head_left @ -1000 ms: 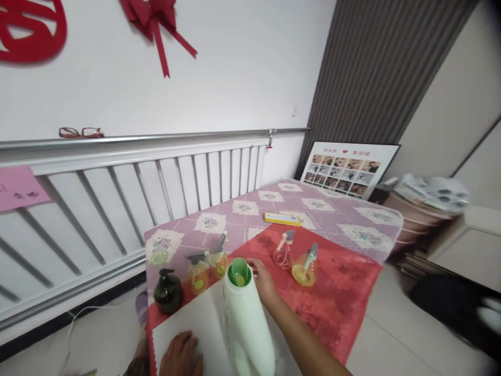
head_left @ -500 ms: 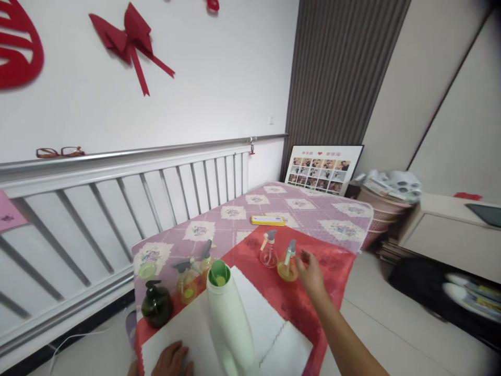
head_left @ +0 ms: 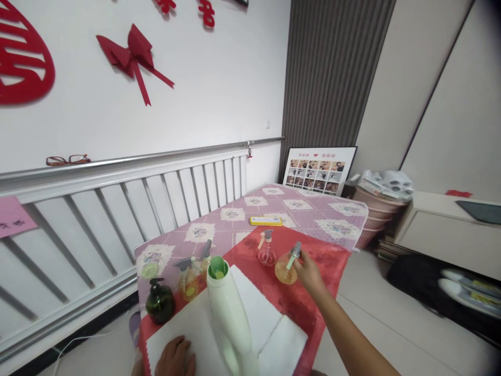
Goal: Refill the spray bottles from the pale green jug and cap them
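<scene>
My right hand [head_left: 309, 271] closes on the neck of a clear spray bottle [head_left: 285, 272] with yellow liquid and a grey-and-green head; the bottle leans to the right. Just left of it stands another clear spray bottle [head_left: 267, 256], its head grey and pink. Resting on the white cloth [head_left: 270, 313], my left hand [head_left: 175, 357] lies with fingers loosely spread and holds nothing. Between my hands rises a large pale green jug [head_left: 230, 318] with an open green mouth.
A dark green pump bottle [head_left: 160, 304], an amber spray bottle [head_left: 188, 284] and another spray bottle [head_left: 206, 259] stand at the left. A light green cap [head_left: 150, 270] lies behind them. Beyond the red cloth [head_left: 242, 256] is a yellow-and-white box [head_left: 266, 221]. A radiator [head_left: 156, 203] borders the table.
My right hand has moved in from beside the yellow-liquid spray bottle and gripped its neck; the bottle has tipped to the right. My left hand stays on the white cloth. The view has shifted slightly.
</scene>
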`<state>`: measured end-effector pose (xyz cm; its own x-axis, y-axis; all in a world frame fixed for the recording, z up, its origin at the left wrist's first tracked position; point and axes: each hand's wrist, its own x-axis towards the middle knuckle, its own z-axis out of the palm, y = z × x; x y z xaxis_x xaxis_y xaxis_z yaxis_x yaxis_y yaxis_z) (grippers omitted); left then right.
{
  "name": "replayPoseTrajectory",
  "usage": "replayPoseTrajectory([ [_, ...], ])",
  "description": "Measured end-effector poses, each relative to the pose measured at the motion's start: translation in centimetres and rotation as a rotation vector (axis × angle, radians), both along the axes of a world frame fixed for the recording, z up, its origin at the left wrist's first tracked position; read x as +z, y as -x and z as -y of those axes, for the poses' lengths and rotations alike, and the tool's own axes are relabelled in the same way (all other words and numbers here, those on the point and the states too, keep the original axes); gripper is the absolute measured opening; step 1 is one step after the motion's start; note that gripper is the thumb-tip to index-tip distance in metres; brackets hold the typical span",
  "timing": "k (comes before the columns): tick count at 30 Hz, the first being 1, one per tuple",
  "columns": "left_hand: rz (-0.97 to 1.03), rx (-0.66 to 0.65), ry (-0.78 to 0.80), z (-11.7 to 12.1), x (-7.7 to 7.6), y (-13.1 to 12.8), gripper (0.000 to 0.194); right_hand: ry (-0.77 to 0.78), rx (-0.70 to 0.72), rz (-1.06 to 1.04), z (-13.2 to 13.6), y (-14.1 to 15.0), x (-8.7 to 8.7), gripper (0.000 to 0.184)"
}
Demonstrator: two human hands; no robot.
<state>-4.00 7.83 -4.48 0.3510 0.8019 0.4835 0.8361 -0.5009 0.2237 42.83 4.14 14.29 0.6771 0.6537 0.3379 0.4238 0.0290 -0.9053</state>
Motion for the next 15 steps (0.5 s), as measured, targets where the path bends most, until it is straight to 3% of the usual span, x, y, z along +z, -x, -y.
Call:
replayPoseTrajectory([
  [6,0.069,0.045,0.164,1.4,2.1,-0.9,0.029,-0.072,0.103,-0.027,6.2,5.0,5.4,0.030],
  [9,0.193,0.062,0.222,1.9,3.2,-1.4,0.029,-0.100,0.152,-0.115,9.1,8.4,7.2,0.029],
  [12,0.374,0.043,0.285,2.0,4.2,-1.6,0.031,-0.077,0.223,-0.210,11.5,12.0,7.7,0.026],
  [15,0.474,0.039,0.329,2.3,5.4,-1.4,0.034,-0.046,0.359,-0.286,12.9,15.3,7.1,0.026],
])
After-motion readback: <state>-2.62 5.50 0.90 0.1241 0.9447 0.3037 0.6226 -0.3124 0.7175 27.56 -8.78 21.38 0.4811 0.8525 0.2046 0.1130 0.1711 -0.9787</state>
